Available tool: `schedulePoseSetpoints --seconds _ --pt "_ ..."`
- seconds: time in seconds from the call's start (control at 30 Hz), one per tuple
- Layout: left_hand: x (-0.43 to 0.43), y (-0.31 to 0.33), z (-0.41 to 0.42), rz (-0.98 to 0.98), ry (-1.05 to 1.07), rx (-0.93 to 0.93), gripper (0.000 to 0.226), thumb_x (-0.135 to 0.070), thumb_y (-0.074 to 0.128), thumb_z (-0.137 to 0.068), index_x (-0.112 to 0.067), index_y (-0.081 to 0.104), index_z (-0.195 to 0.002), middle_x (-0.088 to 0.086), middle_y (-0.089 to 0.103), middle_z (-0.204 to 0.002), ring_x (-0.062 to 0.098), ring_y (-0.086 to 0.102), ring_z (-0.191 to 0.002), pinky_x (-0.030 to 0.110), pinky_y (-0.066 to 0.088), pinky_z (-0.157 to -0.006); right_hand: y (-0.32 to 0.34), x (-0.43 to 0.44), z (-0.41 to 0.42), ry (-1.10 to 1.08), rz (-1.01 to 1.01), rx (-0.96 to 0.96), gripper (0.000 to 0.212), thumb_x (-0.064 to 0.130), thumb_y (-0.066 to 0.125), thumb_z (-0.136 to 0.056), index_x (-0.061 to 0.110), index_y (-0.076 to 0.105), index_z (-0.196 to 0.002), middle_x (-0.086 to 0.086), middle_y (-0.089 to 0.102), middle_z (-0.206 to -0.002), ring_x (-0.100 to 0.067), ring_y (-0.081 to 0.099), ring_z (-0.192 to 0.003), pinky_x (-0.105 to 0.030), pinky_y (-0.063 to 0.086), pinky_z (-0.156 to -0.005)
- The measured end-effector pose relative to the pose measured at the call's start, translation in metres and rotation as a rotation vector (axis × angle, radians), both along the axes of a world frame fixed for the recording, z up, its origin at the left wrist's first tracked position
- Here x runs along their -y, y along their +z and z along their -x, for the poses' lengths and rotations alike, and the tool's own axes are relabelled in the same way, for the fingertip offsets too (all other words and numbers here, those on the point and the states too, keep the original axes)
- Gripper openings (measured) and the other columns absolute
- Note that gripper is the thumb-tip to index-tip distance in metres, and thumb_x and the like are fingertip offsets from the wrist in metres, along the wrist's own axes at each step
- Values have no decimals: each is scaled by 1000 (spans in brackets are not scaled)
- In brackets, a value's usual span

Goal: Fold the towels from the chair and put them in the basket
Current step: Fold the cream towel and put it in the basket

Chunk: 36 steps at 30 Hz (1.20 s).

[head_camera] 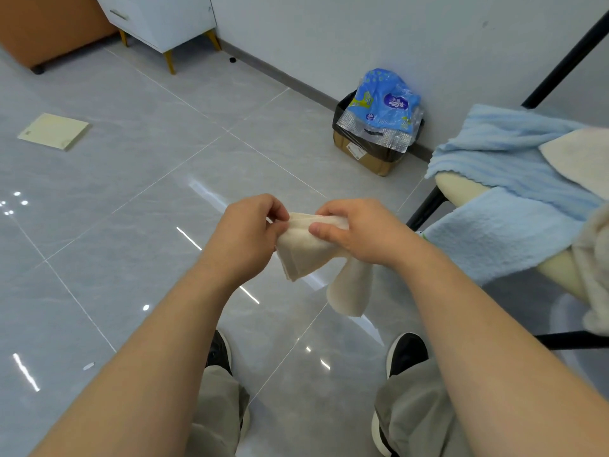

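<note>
A small cream towel [303, 255] hangs in front of me, bunched into folds, with one loose end drooping down to the right. My left hand [245, 237] pinches its left top edge and my right hand [359, 230] grips the top right, the two hands close together above the floor. On the chair [461, 189] at the right lie light blue towels [507, 166] and cream towels [583, 159]. No basket is in view.
A cardboard box [369, 156] lined with a black bag holds a blue plastic package [385, 100] by the wall. A pale flat sheet [54, 130] lies on the grey tiled floor at left. A white cabinet [161, 18] stands at the back. My shoes show below.
</note>
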<state>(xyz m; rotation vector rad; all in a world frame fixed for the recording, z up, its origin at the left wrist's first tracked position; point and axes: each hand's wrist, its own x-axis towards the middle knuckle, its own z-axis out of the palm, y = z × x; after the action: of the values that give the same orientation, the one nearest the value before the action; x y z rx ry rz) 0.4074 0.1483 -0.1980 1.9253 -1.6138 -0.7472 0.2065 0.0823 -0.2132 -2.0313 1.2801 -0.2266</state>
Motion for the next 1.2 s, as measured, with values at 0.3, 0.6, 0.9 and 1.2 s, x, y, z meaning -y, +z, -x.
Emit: schedulePoseSetpoints --seconds 0.3,0.6,0.9,1.2 --pt "-2 3 1 -57 -69 -18 18 -20 78 -83 -26 66 -95 -14 64 -75 1 62 -67 5 38 -53 1 1 2 -13 42 -30 28 55 56 -95 37 69 -112 7 68 -106 -13 58 -98 -32 45 -82" --pt "-3 4 4 -13 -29 -39 12 -20 72 -89 -20 61 -85 -6 67 -69 4 66 -59 9 41 -52 1 2 0 4 46 -62 32 55 52 -98 32 71 -109 4 69 -101 -15 59 -95 -35 47 -81" --pt "0 -4 2 46 -16 -67 16 -22 71 -90 -23 55 -92 -6 63 -90 15 68 -71 33 58 -64 -2 4 1 46 21 -85 27 54 56 -96 33 71 -106 7 67 -98 -14 60 -93 -33 47 -75" --pt "1 -4 7 40 26 -190 34 -4 67 -86 -24 49 -107 -4 65 -93 13 69 -71 33 58 -71 2 -3 -2 96 40 -54 16 40 68 -91 34 62 -104 12 65 -94 -9 62 -86 -32 52 -76"
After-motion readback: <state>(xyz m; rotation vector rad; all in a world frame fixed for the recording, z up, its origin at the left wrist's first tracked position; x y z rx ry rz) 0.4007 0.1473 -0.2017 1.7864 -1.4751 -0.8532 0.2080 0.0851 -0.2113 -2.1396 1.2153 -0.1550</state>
